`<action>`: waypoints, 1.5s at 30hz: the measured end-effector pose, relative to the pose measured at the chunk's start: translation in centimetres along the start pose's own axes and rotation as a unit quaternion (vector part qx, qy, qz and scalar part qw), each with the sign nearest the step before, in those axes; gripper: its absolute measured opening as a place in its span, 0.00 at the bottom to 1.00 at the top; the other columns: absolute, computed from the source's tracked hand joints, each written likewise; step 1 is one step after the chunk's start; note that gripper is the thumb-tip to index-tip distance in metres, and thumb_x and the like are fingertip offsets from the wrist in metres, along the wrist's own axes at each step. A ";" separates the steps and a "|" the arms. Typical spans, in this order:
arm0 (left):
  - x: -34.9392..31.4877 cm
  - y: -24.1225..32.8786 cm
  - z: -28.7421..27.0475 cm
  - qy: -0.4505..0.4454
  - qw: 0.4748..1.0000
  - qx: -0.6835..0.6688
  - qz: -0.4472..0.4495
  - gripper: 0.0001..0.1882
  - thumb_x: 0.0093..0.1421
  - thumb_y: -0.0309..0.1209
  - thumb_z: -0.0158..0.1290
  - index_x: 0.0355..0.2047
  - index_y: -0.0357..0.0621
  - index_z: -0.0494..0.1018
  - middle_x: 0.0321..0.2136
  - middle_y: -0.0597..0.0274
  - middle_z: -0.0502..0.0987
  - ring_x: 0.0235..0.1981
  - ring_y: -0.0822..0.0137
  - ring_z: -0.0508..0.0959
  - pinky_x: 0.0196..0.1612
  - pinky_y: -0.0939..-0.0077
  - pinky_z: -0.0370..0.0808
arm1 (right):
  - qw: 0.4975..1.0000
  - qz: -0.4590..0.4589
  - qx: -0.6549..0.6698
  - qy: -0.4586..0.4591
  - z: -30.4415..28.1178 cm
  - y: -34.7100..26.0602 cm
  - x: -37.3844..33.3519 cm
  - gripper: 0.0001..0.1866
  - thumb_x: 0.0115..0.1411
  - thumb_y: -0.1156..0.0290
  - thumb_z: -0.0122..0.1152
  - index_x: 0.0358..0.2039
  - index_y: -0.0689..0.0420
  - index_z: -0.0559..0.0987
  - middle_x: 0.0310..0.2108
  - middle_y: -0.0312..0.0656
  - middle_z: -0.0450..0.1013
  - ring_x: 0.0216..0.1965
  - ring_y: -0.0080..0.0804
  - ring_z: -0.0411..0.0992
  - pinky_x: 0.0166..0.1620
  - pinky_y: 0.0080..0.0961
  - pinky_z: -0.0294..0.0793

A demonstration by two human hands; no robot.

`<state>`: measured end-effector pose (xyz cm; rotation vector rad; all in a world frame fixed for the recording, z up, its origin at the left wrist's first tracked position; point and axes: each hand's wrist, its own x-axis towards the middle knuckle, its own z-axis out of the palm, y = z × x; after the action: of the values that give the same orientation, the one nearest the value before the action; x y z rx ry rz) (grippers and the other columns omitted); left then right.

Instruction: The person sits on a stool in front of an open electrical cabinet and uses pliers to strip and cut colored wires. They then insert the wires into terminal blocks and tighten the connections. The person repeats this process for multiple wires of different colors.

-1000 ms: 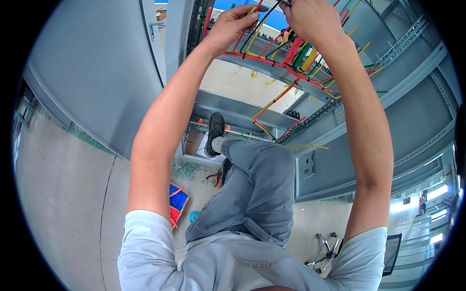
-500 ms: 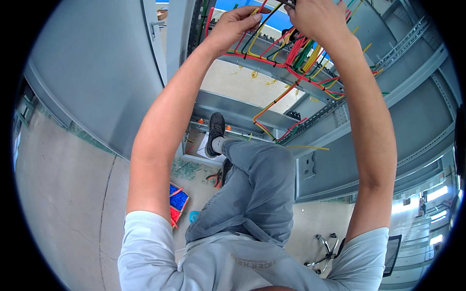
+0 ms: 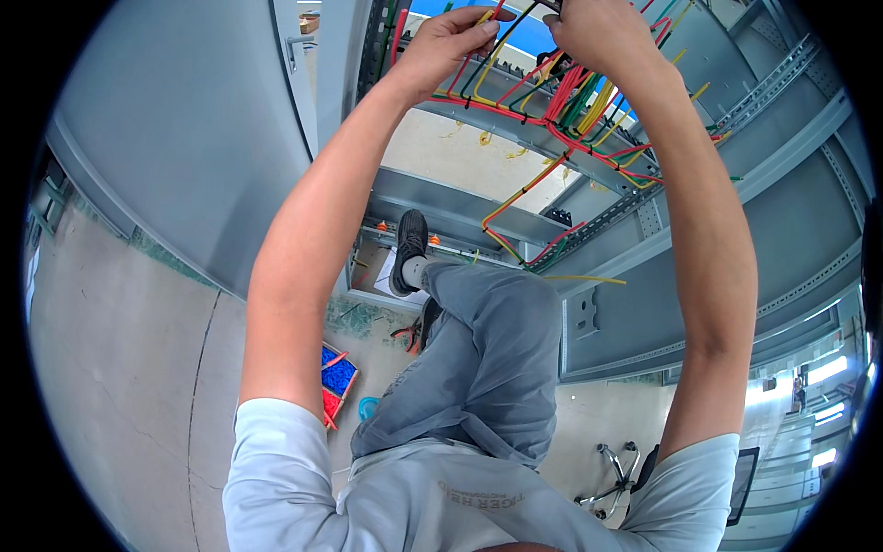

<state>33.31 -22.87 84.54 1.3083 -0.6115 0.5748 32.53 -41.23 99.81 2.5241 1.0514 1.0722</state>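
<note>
While the left hand (image 3: 452,44) has thumb and fingertips pinched narrow on a yellow wire (image 3: 486,17), a red wire (image 3: 499,8) runs right beside it. The right hand (image 3: 602,35) has its fingers curled by some dark item (image 3: 553,5), but the top edge cuts it off, so I can't tell what it grips, if anything.

My two cents: pinch close to the wire's end, steady it, and move gently, since everything branches off the tied red harness (image 3: 497,109) just below and a hard tug would likely drag the neighbours. I'd also dodge the upright bundle of mixed wires (image 3: 575,101) under the right wrist.

Going outward, watch the slotted rail (image 3: 759,87) right of that forearm and the gray cabinet door (image 3: 175,129) off to the left. Best elbow room looks like between the forearms, over the frame opening under the harness. Lower down, a loose yellow lead (image 3: 589,279) pokes out above the knee, so mind that when shifting the leg.
</note>
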 end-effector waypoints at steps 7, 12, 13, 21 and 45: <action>0.3 -0.2 0.4 0.012 1.000 -0.027 -0.002 0.19 0.73 0.36 0.53 0.58 0.37 0.74 0.41 0.68 0.79 0.41 0.75 0.76 0.47 0.78 0.73 | 0.996 -0.041 0.001 0.075 1.6 1.0 0.1 0.11 0.56 0.65 0.63 0.30 0.61 0.83 0.30 0.55 0.80 0.37 0.54 0.80 0.42 0.47 0.80; 0.6 -0.4 0.0 0.027 0.998 0.057 0.026 0.17 0.73 0.37 0.54 0.57 0.44 0.78 0.32 0.73 0.76 0.36 0.79 0.73 0.47 0.80 0.72 | 0.996 -0.018 0.011 0.082 2.1 1.3 1.1 0.10 0.57 0.65 0.63 0.28 0.59 0.83 0.27 0.53 0.80 0.32 0.54 0.80 0.38 0.48 0.80; 0.7 -0.3 0.0 0.027 0.998 0.042 0.022 0.16 0.72 0.36 0.54 0.56 0.45 0.79 0.31 0.73 0.75 0.35 0.79 0.73 0.45 0.80 0.72 | 0.995 -0.020 0.014 0.095 2.3 1.6 1.1 0.10 0.57 0.65 0.63 0.28 0.59 0.84 0.27 0.53 0.80 0.31 0.54 0.80 0.37 0.49 0.79; 0.8 -0.3 -0.1 0.034 0.997 0.061 0.018 0.19 0.73 0.37 0.53 0.58 0.41 0.77 0.36 0.68 0.79 0.40 0.75 0.77 0.52 0.75 0.74 | 0.961 -0.060 0.141 0.229 -0.1 2.1 -2.1 0.09 0.57 0.70 0.63 0.37 0.61 0.81 0.31 0.54 0.78 0.36 0.51 0.79 0.40 0.45 0.79; 0.5 -0.4 3.8 0.072 0.988 0.138 0.014 0.24 0.67 0.34 0.61 0.59 0.33 0.73 0.45 0.54 0.83 0.49 0.68 0.81 0.55 0.73 0.75 | 0.654 0.339 0.637 -0.228 11.7 5.7 -37.7 0.21 0.73 0.63 0.54 0.58 0.65 0.75 0.34 0.38 0.78 0.35 0.30 0.75 0.40 0.28 0.74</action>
<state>33.59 -26.63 85.18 1.5035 -0.4425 0.7899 25.53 -70.11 73.27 4.1006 0.7500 -0.7431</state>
